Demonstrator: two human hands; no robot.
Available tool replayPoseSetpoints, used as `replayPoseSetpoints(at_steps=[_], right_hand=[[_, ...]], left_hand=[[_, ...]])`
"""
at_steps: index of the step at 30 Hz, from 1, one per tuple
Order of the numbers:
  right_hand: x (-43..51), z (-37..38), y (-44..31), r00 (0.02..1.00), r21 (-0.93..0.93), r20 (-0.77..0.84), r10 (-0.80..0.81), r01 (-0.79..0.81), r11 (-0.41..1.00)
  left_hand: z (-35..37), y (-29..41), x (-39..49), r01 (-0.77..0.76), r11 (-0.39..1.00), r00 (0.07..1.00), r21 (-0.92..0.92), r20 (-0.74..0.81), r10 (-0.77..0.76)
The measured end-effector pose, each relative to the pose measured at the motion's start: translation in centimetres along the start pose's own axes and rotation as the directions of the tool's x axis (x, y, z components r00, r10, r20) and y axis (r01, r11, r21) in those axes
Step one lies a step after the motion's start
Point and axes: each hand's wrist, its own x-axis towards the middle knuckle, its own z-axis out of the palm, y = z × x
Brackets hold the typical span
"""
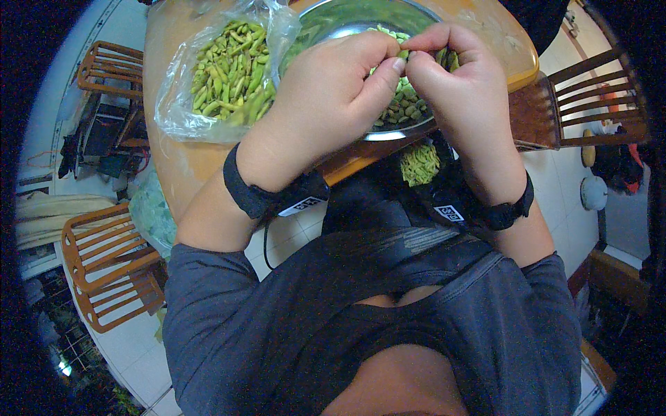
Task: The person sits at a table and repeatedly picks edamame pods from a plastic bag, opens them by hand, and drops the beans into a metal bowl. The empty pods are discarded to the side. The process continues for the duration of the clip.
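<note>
Over a shiny metal bowl (387, 136), my left hand (343, 83) and my right hand (458, 73) meet at the fingertips. A small green bean pod (404, 54) is pinched between them. More pods (451, 60) show beneath the fingers of my right hand, partly hidden; whether it holds them I cannot tell. In the bowl lie shelled green beans (405, 106), partly covered by my hands. To the left, an open clear plastic bag (179, 114) holds a heap of green and yellowish pods (229, 73). Below the table edge, a pile of pods or empty shells (420, 165) sits in a dark container or bag.
The wooden table (171, 161) carries the bowl and bag. A wooden chair (598, 99) stands at the right and others (109, 249) at the left. A pale green plastic bag (152, 213) is beside the table's left edge. Dark clothing of another person (543, 21) shows at the top right.
</note>
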Motion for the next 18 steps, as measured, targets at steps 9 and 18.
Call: replayPoseSetpoints(at_steps=[9, 18], right_hand=[[0.1, 0.3, 0.5, 0.995, -0.081, -0.059, -0.081, 0.076, 0.994], [-0.8, 0.4, -0.6, 0.955, -0.333, 0.012, -0.296, 0.283, 0.900]], left_hand=[[0.0, 0.4, -0.1, 0.182, 0.924, 0.981, -0.336, -0.005, -0.195], [0.1, -0.9, 0.1, 0.220, 0.949, 0.973, -0.224, -0.013, -0.229]])
